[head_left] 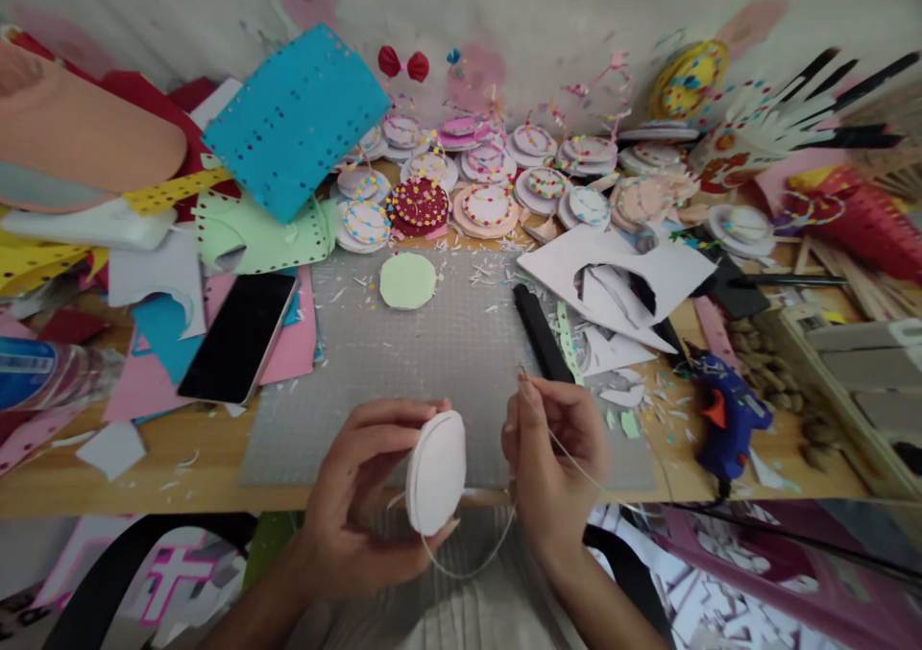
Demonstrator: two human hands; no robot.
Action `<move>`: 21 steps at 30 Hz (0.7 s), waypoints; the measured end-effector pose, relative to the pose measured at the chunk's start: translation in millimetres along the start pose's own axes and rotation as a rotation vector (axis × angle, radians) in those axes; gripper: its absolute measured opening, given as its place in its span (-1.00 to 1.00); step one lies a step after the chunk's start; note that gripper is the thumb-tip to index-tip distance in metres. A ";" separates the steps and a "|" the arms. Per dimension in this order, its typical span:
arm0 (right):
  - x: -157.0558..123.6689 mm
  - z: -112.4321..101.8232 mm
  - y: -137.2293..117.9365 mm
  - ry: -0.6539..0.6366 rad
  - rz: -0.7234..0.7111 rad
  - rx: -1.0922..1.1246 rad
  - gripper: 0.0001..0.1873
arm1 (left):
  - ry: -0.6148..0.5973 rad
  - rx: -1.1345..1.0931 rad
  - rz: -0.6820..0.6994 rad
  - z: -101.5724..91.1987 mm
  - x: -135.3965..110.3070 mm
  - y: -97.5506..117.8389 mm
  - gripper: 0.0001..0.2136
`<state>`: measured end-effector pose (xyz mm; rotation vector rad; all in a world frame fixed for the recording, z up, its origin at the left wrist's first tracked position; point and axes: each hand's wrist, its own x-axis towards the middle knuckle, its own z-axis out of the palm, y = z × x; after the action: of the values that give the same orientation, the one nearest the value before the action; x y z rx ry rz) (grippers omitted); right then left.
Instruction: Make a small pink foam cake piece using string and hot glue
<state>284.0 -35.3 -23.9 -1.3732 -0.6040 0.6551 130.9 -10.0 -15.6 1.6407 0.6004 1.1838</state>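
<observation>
My left hand (pixel 360 496) is closed around a white foam disc (pixel 436 472), holding it on edge just in front of the table. My right hand (pixel 551 448) pinches a thin white string (pixel 468 565) that loops down below the disc and trails off to the right. Both hands hover over the near edge of a grey cutting mat (pixel 432 362). A pale green foam circle (pixel 407 280) lies on the far part of the mat.
A black phone (pixel 237 335) lies left of the mat on pink sheets. A blue glue gun (pixel 731 415) rests at the right. Several decorated foam discs (pixel 490 204) crowd the back. A blue punched sheet (pixel 295 117), a black knife (pixel 540 331) and cut white paper (pixel 619 271) surround the mat.
</observation>
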 end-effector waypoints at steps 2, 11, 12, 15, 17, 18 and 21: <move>-0.7 0.5 2.3 0.011 -0.036 -0.027 -0.95 | 0.001 0.013 -0.005 2.0 -0.6 0.4 -0.36; -10.3 -4.1 -3.8 0.021 -0.099 -0.005 -0.93 | 0.132 0.002 -0.137 7.3 1.2 -6.9 -0.38; -9.1 -4.3 -5.5 0.022 -0.054 0.029 -0.94 | 0.130 0.005 -0.135 6.2 1.7 -7.9 -0.38; -3.1 -3.9 -7.6 0.013 0.108 0.135 -0.95 | 0.112 0.006 -0.121 3.5 2.8 -8.0 -0.39; 0.5 -3.1 -7.0 -0.014 0.201 0.202 -0.90 | 0.099 0.016 -0.089 2.6 3.0 -6.8 -0.39; 1.7 -2.5 -6.4 -0.027 0.240 0.224 -0.88 | 0.097 0.029 -0.071 2.3 2.8 -6.3 -0.39; 2.7 -0.1 -4.9 -0.042 0.311 0.269 -0.84 | 0.107 0.087 -0.024 1.6 -0.2 -7.4 -0.37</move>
<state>286.2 -33.8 -19.0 -1.2111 -0.3212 0.9803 133.3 -7.9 -22.5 1.6464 0.7462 1.2490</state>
